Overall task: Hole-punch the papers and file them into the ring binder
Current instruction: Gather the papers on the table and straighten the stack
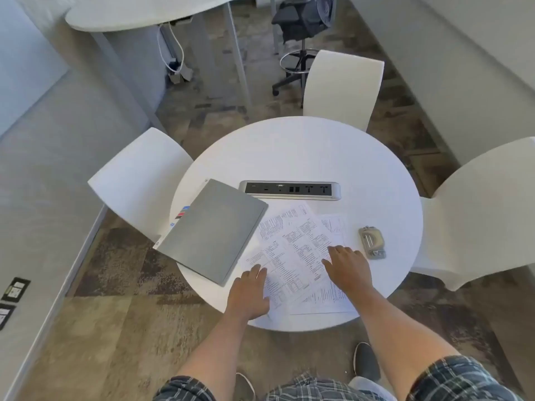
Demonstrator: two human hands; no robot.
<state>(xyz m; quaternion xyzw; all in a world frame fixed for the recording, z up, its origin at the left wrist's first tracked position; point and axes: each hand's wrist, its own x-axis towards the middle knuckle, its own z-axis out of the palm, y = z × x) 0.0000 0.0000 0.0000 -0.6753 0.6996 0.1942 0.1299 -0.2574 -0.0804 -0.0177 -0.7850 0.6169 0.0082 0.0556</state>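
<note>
Overhead, looking down on a round white table [304, 146].
Papers: printed sheets [292, 250] lie fanned and overlapping on the near half of the table, their left edges tucked under the binder.
Binder: grey ring binder [212, 228], shut, lying flat and askew to the left of the sheets; coloured tabs poke out on its left side.
Punch: small grey hole punch [372, 242] sits on the table just right of the sheets.
Left hand [250, 293]: flat, palm down, fingers spread on the sheets' near-left edge; grips nothing.
Right hand [346, 269]: spread over the sheets' right part, probably pressing on them; holds nothing.
Outlet strip [289, 190]: set in the table beyond the sheets.
Chairs: three white ones around the table.
</note>
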